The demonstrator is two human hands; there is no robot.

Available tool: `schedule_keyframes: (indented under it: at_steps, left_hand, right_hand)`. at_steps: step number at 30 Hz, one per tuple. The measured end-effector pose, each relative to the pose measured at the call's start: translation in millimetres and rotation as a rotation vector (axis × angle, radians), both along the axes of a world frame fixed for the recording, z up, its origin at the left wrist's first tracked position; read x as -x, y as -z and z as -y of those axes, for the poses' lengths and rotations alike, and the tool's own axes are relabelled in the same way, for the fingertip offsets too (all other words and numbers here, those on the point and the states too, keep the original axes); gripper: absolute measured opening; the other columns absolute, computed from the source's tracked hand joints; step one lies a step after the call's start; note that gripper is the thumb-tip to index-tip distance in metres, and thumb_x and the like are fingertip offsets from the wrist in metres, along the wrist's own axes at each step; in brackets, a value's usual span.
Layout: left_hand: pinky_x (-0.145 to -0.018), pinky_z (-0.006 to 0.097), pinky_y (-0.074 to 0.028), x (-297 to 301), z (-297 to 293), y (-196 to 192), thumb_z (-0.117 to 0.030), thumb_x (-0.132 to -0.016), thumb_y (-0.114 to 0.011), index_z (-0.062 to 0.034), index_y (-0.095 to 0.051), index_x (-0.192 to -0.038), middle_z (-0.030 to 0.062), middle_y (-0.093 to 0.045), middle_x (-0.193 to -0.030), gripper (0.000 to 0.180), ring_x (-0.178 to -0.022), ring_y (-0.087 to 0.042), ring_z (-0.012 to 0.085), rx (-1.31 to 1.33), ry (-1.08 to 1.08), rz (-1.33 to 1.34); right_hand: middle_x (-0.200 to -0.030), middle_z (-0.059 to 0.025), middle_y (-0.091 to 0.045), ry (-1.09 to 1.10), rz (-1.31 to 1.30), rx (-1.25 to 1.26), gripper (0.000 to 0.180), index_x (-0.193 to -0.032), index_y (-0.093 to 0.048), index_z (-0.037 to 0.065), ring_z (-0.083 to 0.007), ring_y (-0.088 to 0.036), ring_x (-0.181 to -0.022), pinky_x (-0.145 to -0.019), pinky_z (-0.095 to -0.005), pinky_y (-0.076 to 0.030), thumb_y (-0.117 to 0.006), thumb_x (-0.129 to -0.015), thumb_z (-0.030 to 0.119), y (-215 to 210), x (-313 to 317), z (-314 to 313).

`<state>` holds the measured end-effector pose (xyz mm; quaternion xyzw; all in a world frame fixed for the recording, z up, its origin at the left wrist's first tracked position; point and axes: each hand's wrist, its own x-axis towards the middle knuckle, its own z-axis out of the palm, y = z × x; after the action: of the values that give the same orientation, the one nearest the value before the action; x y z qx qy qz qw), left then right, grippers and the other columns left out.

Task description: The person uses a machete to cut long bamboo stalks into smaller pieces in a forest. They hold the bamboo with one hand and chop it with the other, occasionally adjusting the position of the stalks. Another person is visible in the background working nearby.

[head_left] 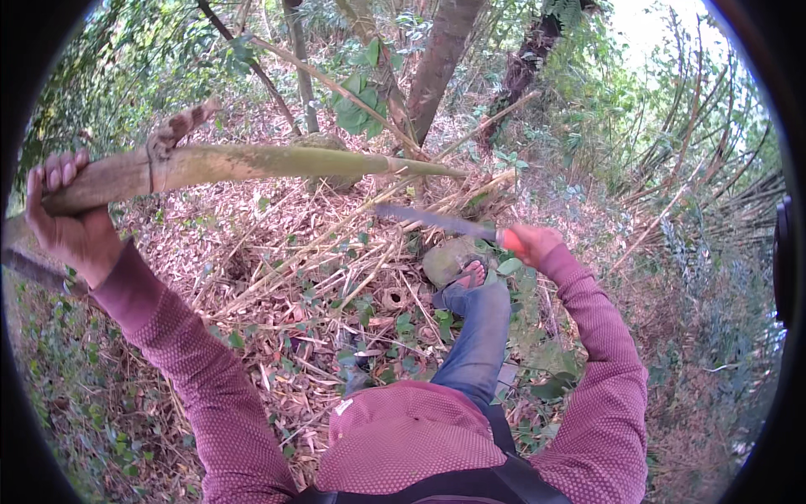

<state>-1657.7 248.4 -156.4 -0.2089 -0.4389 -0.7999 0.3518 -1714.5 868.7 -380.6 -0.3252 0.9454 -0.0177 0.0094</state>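
Note:
My left hand [74, 225], raised at the far left, is wrapped round the thick end of a green-brown bamboo pole [277, 161]. The pole runs nearly level across the view and tapers to the right; a short broken side stub rises near my grip. In my right hand [544, 244], right of the middle, is a machete [432, 220] with an orange-red handle. Its long grey blade points left, below the pole's thin end and apart from it in the picture. Fingers of the right hand are partly hidden behind the handle.
My sandalled foot [473, 274] rests by a stone [443, 262]. Dry leaves and cut bamboo sticks [311, 252] litter the ground. Tree trunks [441, 67] stand ahead, a thin slanting stick [336, 88] crosses before them, and thin stems [697, 109] crowd the right.

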Motion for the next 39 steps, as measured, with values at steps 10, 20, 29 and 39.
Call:
schedule_keyframes:
  at_steps: [10, 20, 29, 39]
  left_hand:
    - [-0.074, 0.035, -0.041, 7, 84, 45, -0.010, -0.077, -0.057, -0.0089, -0.046, -0.067, 0.0030, -0.045, -0.065, 0.014, -0.062, -0.046, 0.0149, -0.119, -0.155, 0.073]
    - [-0.072, 0.034, -0.043, -39, 102, 35, -0.004, -0.074, -0.055, -0.0074, -0.046, -0.067, 0.0029, -0.044, -0.062, 0.012, -0.060, -0.046, 0.0155, -0.142, -0.172, -0.010]
    - [-0.078, 0.035, -0.045, -52, 79, 39, -0.020, -0.081, -0.053, -0.0050, -0.051, -0.076, 0.0063, -0.050, -0.065, 0.016, -0.066, -0.052, 0.0183, -0.005, 0.051, 0.046]
    - [-0.071, 0.032, -0.046, -105, 57, 166, -0.024, -0.083, -0.055, -0.0044, -0.046, -0.082, 0.0050, -0.046, -0.070, 0.022, -0.068, -0.049, 0.0158, -0.540, -0.930, 0.532]
  right_hand:
    - [-0.076, -0.0110, -0.058, 0.671, 0.274, 0.632, 0.032, -0.099, -0.054, 0.005, -0.0211, -0.058, -0.064, -0.062, -0.0315, -0.046, -0.062, -0.071, 0.018, 5, -79, 53]
    - [-0.072, -0.0050, -0.053, -0.242, -0.573, 1.514, 0.008, -0.085, -0.052, 0.002, -0.0130, -0.054, -0.063, -0.056, -0.0277, -0.048, -0.050, -0.083, 0.010, -213, 32, 163]
    - [-0.079, -0.0112, -0.060, 0.738, 0.462, 0.741, 0.029, -0.094, -0.055, 0.003, -0.0189, -0.058, -0.077, -0.069, -0.0353, -0.045, -0.061, -0.068, 0.016, 184, -80, 179]
    - [-0.074, -0.0142, -0.058, 1.121, 0.579, 1.105, 0.031, -0.095, -0.049, 0.002, -0.0281, -0.059, -0.061, -0.057, -0.0359, -0.048, -0.062, -0.069, 0.011, 211, -170, 340]
